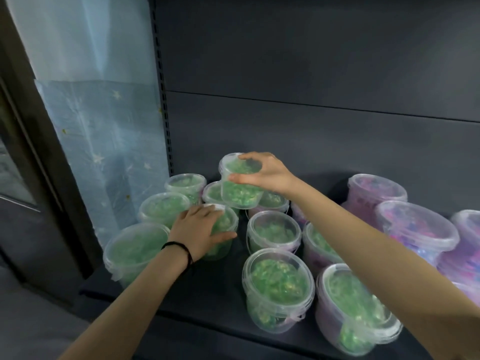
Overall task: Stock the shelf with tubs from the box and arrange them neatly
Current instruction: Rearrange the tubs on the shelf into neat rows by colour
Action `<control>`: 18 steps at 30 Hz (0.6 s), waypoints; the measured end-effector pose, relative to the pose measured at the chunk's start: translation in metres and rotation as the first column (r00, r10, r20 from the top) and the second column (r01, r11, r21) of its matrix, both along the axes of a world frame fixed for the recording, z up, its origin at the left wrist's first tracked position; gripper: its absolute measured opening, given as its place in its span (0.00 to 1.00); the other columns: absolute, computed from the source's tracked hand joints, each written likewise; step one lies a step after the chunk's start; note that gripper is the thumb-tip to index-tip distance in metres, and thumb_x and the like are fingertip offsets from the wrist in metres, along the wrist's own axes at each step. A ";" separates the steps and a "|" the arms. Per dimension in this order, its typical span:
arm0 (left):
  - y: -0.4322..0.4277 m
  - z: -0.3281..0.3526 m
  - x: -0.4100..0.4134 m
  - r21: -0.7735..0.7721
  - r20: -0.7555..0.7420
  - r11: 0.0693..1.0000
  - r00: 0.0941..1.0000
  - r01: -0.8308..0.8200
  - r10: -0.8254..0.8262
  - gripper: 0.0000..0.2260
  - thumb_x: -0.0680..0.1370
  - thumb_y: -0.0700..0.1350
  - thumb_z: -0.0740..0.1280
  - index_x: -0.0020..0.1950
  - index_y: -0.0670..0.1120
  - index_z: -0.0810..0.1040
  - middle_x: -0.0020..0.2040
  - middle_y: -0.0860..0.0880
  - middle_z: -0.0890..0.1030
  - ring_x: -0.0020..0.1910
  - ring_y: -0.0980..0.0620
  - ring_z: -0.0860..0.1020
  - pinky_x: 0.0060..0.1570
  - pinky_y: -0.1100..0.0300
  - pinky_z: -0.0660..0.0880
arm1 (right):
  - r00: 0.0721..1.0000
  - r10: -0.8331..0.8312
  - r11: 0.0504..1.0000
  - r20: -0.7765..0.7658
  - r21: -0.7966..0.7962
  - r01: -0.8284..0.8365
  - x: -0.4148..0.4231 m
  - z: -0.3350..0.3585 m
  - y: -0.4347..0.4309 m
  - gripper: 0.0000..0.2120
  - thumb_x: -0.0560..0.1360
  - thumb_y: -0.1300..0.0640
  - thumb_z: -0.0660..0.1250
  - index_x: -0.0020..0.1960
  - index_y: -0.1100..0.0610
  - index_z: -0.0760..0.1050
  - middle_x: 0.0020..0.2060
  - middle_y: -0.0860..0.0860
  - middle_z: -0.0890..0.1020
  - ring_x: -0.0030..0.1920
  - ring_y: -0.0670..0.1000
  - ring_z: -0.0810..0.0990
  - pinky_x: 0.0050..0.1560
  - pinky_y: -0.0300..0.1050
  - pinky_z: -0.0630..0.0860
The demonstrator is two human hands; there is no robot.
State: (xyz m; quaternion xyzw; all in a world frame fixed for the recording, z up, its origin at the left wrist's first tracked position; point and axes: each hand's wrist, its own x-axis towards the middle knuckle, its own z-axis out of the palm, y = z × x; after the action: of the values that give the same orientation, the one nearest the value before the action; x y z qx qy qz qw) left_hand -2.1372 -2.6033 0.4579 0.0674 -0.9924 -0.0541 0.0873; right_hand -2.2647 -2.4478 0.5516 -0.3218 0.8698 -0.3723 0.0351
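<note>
Several clear lidded tubs with green contents stand on the dark shelf (pixel 223 302). My right hand (pixel 262 172) grips one green tub (pixel 240 189) by its lid, tilted and raised over the back-row tubs. My left hand (pixel 200 229) lies over the lid and side of another green tub (pixel 224 229) standing in the middle of the group, thumb along its front. More green tubs sit around them, such as one at the front (pixel 276 287) and one at the far left (pixel 135 250). The box is not in view.
Tubs with pink and purple contents (pixel 415 232) fill the right side of the shelf. The grey back panel (pixel 311 74) rises behind. A slotted upright (pixel 162 94) and a pale blue star-print sheet (pixel 104 141) bound the left side.
</note>
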 end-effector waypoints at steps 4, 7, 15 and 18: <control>-0.007 0.017 0.039 0.025 -0.132 1.000 0.991 0.016 -0.013 0.49 0.61 0.79 0.40 0.68 0.53 0.73 0.72 0.52 0.68 0.73 0.50 0.61 0.69 0.54 0.55 | 0.999 0.045 0.999 0.005 -0.018 -0.045 0.033 0.001 0.015 0.30 0.64 0.38 0.75 0.65 0.40 0.73 0.68 0.46 0.67 0.69 0.46 0.65 0.65 0.40 0.62; -0.030 0.028 0.077 0.123 -0.358 0.988 0.924 -0.098 0.136 0.28 0.75 0.67 0.54 0.65 0.51 0.76 0.69 0.50 0.72 0.69 0.47 0.67 0.66 0.48 0.61 | 0.995 0.101 0.995 0.026 -0.003 -0.101 0.068 0.001 0.025 0.29 0.64 0.38 0.76 0.63 0.38 0.74 0.67 0.44 0.67 0.69 0.44 0.65 0.70 0.42 0.62; -0.077 0.009 0.098 0.283 0.045 0.912 0.954 -0.298 0.298 0.29 0.77 0.66 0.56 0.74 0.54 0.64 0.74 0.46 0.65 0.72 0.42 0.64 0.68 0.47 0.63 | 0.976 0.216 0.960 0.038 0.175 -0.220 0.141 -0.024 0.006 0.34 0.64 0.37 0.75 0.67 0.37 0.68 0.69 0.42 0.63 0.69 0.43 0.62 0.68 0.42 0.61; -0.078 -0.005 0.095 0.350 0.010 0.906 0.968 -0.239 0.252 0.27 0.77 0.64 0.58 0.72 0.51 0.68 0.73 0.43 0.67 0.73 0.42 0.62 0.70 0.49 0.60 | 0.978 0.202 0.943 0.042 0.260 -0.206 0.155 -0.036 -0.005 0.39 0.62 0.34 0.75 0.69 0.38 0.64 0.69 0.43 0.62 0.66 0.44 0.65 0.68 0.44 0.65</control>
State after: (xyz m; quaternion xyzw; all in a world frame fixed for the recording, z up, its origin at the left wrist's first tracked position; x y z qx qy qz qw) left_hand -2.0423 -2.6813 0.4534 0.2051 -0.9490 -0.2187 0.0975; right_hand -2.1100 -2.4524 0.5154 -0.3998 0.8733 -0.2501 0.1224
